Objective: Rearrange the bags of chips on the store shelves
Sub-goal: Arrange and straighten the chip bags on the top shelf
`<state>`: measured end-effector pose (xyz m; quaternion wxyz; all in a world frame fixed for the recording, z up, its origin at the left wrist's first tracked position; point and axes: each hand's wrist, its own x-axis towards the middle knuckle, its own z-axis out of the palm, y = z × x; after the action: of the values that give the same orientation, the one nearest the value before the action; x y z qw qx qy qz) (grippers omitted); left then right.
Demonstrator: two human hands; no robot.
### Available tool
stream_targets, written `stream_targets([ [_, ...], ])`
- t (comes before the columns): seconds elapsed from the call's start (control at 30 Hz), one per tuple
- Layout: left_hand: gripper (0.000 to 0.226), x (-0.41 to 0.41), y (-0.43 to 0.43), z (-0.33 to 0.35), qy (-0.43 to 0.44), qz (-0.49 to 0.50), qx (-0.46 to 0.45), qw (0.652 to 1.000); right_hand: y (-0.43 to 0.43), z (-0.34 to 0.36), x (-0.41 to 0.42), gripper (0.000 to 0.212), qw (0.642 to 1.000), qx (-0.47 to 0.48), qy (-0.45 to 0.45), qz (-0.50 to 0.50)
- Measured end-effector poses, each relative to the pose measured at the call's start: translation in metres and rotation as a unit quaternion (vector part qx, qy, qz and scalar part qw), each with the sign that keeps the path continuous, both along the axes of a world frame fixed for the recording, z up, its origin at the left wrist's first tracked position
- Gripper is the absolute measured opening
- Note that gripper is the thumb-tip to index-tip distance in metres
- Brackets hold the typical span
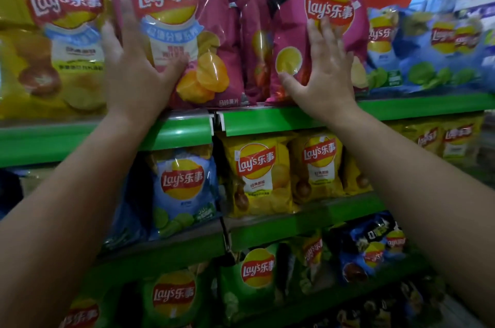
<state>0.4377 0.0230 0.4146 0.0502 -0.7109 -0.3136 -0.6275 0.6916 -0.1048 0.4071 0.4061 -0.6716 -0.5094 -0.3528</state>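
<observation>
On the top green shelf (294, 115) stand two magenta Lay's chip bags. My left hand (134, 65) lies flat with straight fingers against the front of the large magenta bag (203, 40). My right hand (321, 70) presses with spread fingers on the smaller pink bag (297, 32), which leans to the left. A further magenta bag (254, 54) shows edge-on between the two.
A big yellow Lay's bag (48, 54) stands at the left and blue lime bags (434, 51) at the right of the top shelf. The shelves below carry a blue bag (182, 193), yellow bags (257, 177) and green bags (254, 276). Behind is a window.
</observation>
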Motion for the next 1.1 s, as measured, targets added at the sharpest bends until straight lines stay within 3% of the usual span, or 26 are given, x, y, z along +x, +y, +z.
stream_targets([
  [0.17, 0.055, 0.007, -0.011, -0.009, 0.073, 0.141, 0.126, 0.979, 0.004, 0.001, 0.003, 0.089, 1.000, 0.004, -0.003, 0.013],
  [0.3, 0.071, 0.024, -0.025, -0.020, 0.205, 0.152, 0.119, 0.960, 0.002, 0.003, 0.008, 0.089, 0.998, 0.024, -0.008, 0.057],
  [0.37, 0.074, 0.032, -0.026, -0.023, 0.232, 0.160, 0.113, 0.953, 0.003, 0.004, 0.009, 0.090, 0.997, 0.027, -0.015, 0.065],
  [0.63, 0.071, 0.052, -0.022, -0.018, 0.232, 0.162, 0.078, 0.956, 0.015, -0.001, 0.004, 0.086, 0.998, -0.017, -0.059, -0.017],
  [0.8, 0.076, 0.047, -0.030, -0.019, 0.242, 0.190, 0.070, 0.949, 0.007, -0.002, 0.006, 0.087, 0.998, -0.042, -0.046, 0.002],
  [0.93, 0.081, 0.058, -0.052, -0.028, 0.206, 0.162, 0.092, 0.961, -0.006, -0.022, -0.004, 0.080, 0.997, 0.033, -0.017, 0.074],
  [1.1, 0.072, 0.104, -0.093, -0.077, 0.170, 0.012, 0.164, 0.972, -0.033, -0.077, -0.015, 0.063, 0.978, 0.122, 0.065, 0.157],
])
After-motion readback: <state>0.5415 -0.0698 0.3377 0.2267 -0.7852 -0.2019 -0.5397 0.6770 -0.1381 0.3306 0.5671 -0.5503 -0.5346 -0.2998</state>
